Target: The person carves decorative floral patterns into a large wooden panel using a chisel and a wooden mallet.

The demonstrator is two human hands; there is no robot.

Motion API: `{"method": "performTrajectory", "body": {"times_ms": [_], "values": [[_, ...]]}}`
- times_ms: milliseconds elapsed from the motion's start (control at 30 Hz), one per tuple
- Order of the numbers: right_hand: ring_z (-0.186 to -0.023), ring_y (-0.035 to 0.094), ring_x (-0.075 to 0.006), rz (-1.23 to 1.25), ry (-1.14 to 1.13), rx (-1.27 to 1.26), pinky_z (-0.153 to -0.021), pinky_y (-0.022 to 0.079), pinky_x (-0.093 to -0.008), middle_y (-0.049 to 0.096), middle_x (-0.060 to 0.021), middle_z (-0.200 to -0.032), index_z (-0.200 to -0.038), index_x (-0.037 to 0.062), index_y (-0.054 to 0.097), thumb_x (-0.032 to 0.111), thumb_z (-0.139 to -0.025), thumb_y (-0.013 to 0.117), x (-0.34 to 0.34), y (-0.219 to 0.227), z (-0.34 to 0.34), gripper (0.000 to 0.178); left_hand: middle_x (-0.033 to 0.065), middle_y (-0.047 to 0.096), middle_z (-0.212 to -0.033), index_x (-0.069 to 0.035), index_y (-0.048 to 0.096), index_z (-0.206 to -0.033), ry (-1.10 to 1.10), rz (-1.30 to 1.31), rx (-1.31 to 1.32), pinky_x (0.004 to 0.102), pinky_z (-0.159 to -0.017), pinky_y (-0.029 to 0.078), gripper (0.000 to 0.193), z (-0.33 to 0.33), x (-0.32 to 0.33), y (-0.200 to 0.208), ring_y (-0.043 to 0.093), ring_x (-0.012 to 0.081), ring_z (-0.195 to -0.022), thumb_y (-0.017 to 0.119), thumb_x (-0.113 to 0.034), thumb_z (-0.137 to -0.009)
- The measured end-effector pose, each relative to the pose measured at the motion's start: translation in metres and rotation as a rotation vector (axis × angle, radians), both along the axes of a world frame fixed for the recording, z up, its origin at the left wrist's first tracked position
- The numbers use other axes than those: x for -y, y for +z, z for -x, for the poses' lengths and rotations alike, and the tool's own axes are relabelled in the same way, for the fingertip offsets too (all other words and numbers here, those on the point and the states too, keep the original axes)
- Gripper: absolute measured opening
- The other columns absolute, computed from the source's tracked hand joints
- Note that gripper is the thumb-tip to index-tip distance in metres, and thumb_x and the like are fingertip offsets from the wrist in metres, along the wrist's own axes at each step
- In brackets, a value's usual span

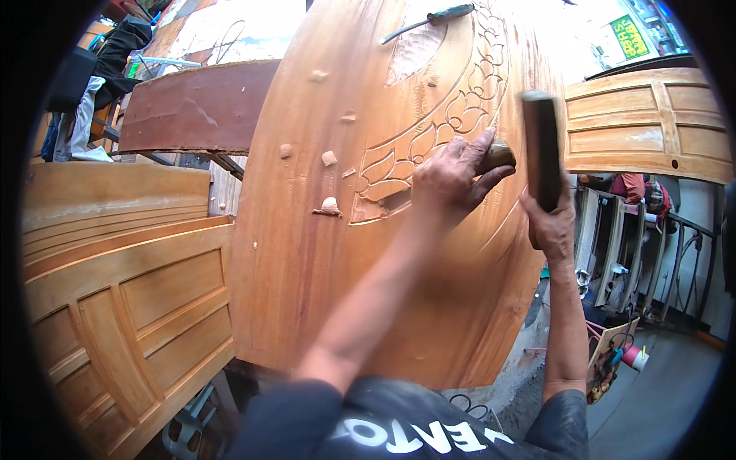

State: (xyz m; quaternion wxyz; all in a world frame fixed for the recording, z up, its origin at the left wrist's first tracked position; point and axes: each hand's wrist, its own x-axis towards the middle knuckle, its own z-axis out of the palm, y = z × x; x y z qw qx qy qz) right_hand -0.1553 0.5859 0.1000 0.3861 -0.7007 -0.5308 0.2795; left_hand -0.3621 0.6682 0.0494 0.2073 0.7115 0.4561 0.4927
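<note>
In front of me lies a large wooden panel (pixel 307 291) with leaf and flower outlines (pixel 460 115) cut into it. My left hand (pixel 451 178) is closed around the rounded wooden handle of a chisel (pixel 500 156), low over the carved band; the hand hides its blade. To the right, my right hand (pixel 553 226) grips a dark wooden mallet (pixel 543 146), held up beside the chisel handle and slightly blurred. Another chisel (pixel 448 13), with a bent metal blade, rests near the panel's far end beside a hollowed patch. Curled wood shavings (pixel 330 158) dot the panel's left half.
Panelled wooden doors stand at the left (pixel 153 337) and far right (pixel 652 123). A reddish-brown board (pixel 195 107) sits beyond the panel's left edge. On the right, a metal rack (pixel 613 238) stands near another person in red (pixel 640 192).
</note>
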Motion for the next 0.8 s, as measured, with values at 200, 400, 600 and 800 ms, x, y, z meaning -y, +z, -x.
{"method": "performTrajectory", "body": {"times_ms": [200, 400, 600, 800], "values": [[-0.139, 0.059, -0.0230, 0.027, 0.156, 0.027, -0.117, 0.047, -0.0383, 0.061, -0.0098, -0.152, -0.162, 0.0023, 0.044, -0.004, -0.089, 0.077, 0.006, -0.006, 0.022, 0.080, 0.0085, 0.075, -0.097, -0.015, 0.072, -0.137, -0.029, 0.037, -0.060, 0.0389, -0.064, 0.060, 0.060, 0.009, 0.002, -0.003, 0.076, 0.0258, -0.080, 0.086, -0.047, -0.088], [-0.129, 0.063, -0.0214, -0.022, -0.213, -0.257, -0.108, 0.052, -0.0337, 0.063, -0.0143, -0.146, -0.159, 0.0025, 0.047, 0.002, -0.092, 0.077, -0.004, 0.007, 0.020, 0.073, 0.0072, 0.073, -0.091, -0.015, 0.074, -0.134, -0.039, -0.028, -0.006, 0.0386, -0.062, 0.060, 0.057, 0.015, 0.005, -0.004, 0.074, 0.0248, -0.074, 0.087, -0.046, -0.088], [-0.134, 0.060, -0.0217, 0.024, 0.029, -0.038, -0.114, 0.047, -0.0360, 0.062, -0.0114, -0.147, -0.164, 0.0066, 0.042, 0.001, -0.092, 0.078, 0.019, -0.004, 0.018, 0.081, 0.0074, 0.076, -0.095, -0.016, 0.076, -0.132, -0.113, 0.015, -0.037, 0.0370, -0.063, 0.061, 0.056, 0.021, 0.014, 0.001, 0.076, 0.0248, -0.075, 0.089, -0.044, -0.085], [-0.142, 0.056, -0.0255, 0.053, 0.122, 0.095, -0.120, 0.043, -0.0378, 0.058, -0.0148, -0.154, -0.165, 0.0087, 0.041, 0.000, -0.091, 0.078, 0.030, 0.003, 0.039, 0.083, 0.0064, 0.077, -0.098, -0.014, 0.076, -0.132, -0.089, 0.014, -0.002, 0.0371, -0.067, 0.062, 0.056, 0.025, 0.014, -0.001, 0.077, 0.0231, -0.082, 0.088, -0.044, -0.086]]}}
